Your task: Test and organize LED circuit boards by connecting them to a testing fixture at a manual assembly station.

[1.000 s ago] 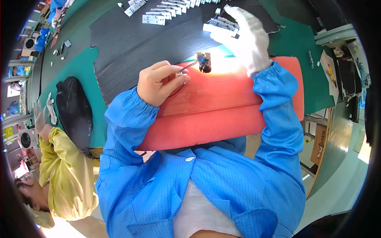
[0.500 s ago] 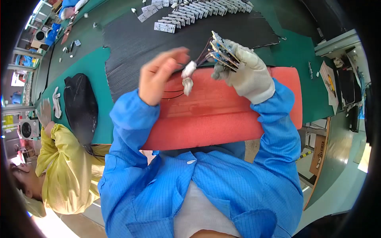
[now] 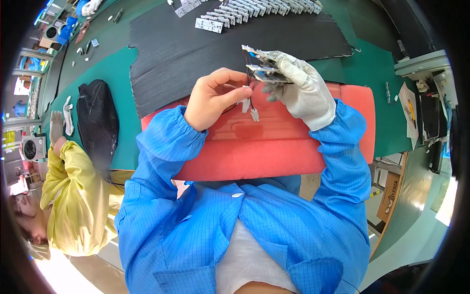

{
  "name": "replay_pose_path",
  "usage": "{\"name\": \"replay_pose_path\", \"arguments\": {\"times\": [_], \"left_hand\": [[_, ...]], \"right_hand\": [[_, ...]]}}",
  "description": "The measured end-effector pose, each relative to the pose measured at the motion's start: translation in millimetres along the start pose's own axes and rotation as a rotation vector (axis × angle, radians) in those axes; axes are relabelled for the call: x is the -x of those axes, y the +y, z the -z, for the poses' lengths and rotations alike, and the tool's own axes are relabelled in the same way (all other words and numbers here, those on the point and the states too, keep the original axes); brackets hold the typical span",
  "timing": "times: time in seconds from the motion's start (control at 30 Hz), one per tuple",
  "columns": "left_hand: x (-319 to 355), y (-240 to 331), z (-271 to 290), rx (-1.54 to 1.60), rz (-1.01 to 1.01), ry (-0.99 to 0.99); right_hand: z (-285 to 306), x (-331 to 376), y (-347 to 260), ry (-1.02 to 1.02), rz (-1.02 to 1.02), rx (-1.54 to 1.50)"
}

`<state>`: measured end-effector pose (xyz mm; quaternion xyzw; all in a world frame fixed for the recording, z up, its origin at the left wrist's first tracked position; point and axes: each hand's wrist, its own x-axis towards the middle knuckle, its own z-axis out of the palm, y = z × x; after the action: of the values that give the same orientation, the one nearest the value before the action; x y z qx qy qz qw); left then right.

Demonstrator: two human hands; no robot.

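Observation:
My bare left hand [image 3: 211, 98] pinches dark thin wires with white plug connectors [image 3: 254, 115] between thumb and fingers. The wires run up to a few circuit boards [image 3: 268, 76], which my right hand [image 3: 306, 90] grips in a white glove. These boards lie roughly flat, one above another, with a small blue part showing near the upper one. My right fingers hide part of them, so their number is unclear. Both hands are above a red foam pad [image 3: 245, 161] at the table's near edge.
On a black sheet [image 3: 181, 63], several circuit boards [image 3: 209, 25] stand in a leaning row. To the left are a black mesh-like cover [image 3: 98, 125], a white glove [image 3: 68, 117] and a co-worker's yellow sleeve [image 3: 81, 191]. A paper sheet [image 3: 408, 110] lies on the right.
My left hand has moved right and closed on the wires. The boards in my right hand have shifted slightly left and turned flatter. The white connectors now hang beside my left fingertips.

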<state>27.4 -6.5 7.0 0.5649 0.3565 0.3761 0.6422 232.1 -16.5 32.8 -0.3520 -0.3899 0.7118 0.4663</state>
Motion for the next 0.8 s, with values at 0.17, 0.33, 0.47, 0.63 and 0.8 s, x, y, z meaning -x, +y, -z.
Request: {"name": "replay_pose_path", "arguments": {"times": [0.17,0.33,0.47,0.63,0.8], "left_hand": [[2,6,8,-0.070,-0.176,0.076],[2,2,13,-0.111,-0.102,0.015],[8,0,13,-0.195,-0.172,0.072],[10,-10,15,-0.432,-0.333,0.144],[9,-6,15,-0.595,-0.454,0.094]], "right_hand": [[14,5,-12,0.046,-0.121,-0.042],[13,14,-20,-0.029,-0.032,0.289],[2,14,-32,-0.014,-0.066,0.457],[11,13,-29,-0.002,0.020,0.521],[20,11,-25,-0.026,0.151,0.659]]}}
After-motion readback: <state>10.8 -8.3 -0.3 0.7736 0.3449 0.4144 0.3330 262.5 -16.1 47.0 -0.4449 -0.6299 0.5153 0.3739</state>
